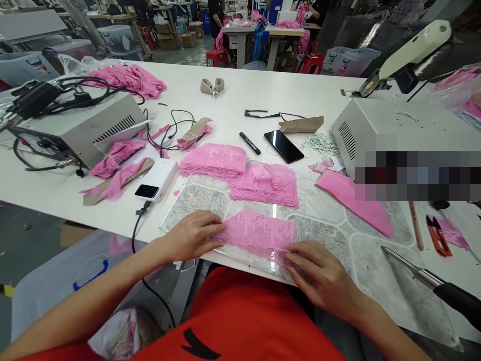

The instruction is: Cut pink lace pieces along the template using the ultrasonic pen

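A piece of pink lace (259, 231) lies flat on a clear plastic sheet (195, 198) at the table's near edge. My left hand (191, 235) rests on the lace's left end, fingers laid flat and together. My right hand (319, 273) presses down on its lower right corner, fingers stretched out. Two stacks of pink lace sit just behind, one to the left (214, 160) and another to the right (265, 183). A flat pink fabric piece (353, 200) lies to the right.
A black phone (283, 146) and marker (250, 143) lie mid-table. A white power bank (158, 180) sits left, beside a grey machine (82, 125) with cables. A white box unit (394, 130) stands right. A metal-tipped tool (432, 281) and pencil (416, 225) lie near right.
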`<state>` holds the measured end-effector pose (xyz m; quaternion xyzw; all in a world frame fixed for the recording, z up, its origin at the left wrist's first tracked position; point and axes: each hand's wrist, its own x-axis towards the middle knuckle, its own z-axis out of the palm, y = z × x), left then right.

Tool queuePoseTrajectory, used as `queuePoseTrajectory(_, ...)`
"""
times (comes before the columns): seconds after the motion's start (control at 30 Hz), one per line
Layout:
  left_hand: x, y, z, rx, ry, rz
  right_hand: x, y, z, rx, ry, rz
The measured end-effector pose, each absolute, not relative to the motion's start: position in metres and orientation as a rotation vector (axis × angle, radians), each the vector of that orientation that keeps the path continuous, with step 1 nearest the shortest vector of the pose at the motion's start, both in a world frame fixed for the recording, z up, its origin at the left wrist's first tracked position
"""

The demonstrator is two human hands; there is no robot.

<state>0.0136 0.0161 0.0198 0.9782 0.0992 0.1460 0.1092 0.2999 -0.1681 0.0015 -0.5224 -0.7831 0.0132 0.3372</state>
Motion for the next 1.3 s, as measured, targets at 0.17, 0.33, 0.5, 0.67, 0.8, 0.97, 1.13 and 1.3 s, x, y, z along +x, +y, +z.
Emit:
queuePoseTrajectory(0.17,0.036,-0.006,0.023,2.921,0.340,0.591,0.300,-0.168,0.001,-1.384,-2.001,0.060)
queuePoseTrajectory(0.33,0.072,-0.030,0.007,2.964,0.464,0.717,0.296,-0.166,0.006,-1.377,-1.981,0.048)
queuePoseTrajectory(0.5,0.079,-0.027,-0.001,3.113,0.655,0.863,0.296,-0.167,0.007,-1.373,-1.977,0.025)
queuePoseTrajectory(0.67,0.059,-0.010,0.005,3.109,0.796,0.970,0.299,-0.168,0.003,-1.347,-1.959,0.040)
queuePoseTrajectory(0.8,0.057,-0.005,0.016,3.093,0.702,0.983,0.298,-0.164,0.009,-1.365,-1.899,0.010)
queuePoseTrajectory(0.97,0.089,-0.010,0.040,3.154,0.347,0.893,0.283,-0.139,0.026,-1.421,-1.755,0.058)
queuePoseTrajectory(1.13,0.136,-0.020,0.054,3.042,0.073,0.942,0.280,-0.114,0.028,-1.433,-1.540,0.201)
queuePoseTrajectory(1.3,0.143,-0.020,0.034,2.948,0.183,0.925,0.324,-0.144,0.020,-1.666,-1.075,0.304)
